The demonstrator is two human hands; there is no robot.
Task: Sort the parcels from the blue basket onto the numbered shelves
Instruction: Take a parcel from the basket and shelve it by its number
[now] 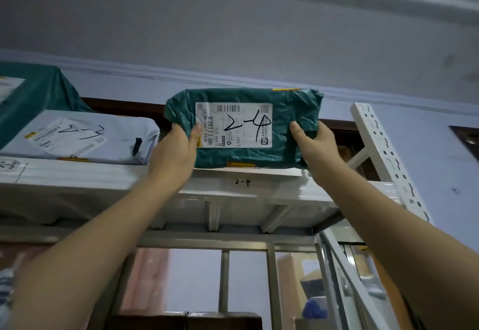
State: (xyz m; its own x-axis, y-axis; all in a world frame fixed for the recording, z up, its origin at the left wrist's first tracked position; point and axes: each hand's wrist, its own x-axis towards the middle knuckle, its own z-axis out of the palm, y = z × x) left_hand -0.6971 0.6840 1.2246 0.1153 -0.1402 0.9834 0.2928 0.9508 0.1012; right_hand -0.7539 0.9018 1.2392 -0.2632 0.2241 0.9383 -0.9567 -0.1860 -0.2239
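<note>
A green plastic-wrapped parcel (243, 127) with a white label marked "2-4" stands tilted on the front edge of the top white shelf (259, 189), right above the shelf's handwritten "2-4" mark. My left hand (176, 151) grips its left side with the thumb on the label. My right hand (312, 143) grips its right side with the thumb on the front. Both arms reach upward. The blue basket is out of view.
Left on the same shelf lies a grey parcel (83, 138) marked "2-3", with another green parcel (33, 96) behind it. A white perforated upright (388, 158) bounds the shelf at right. Cardboard boxes (311, 272) sit on lower shelves.
</note>
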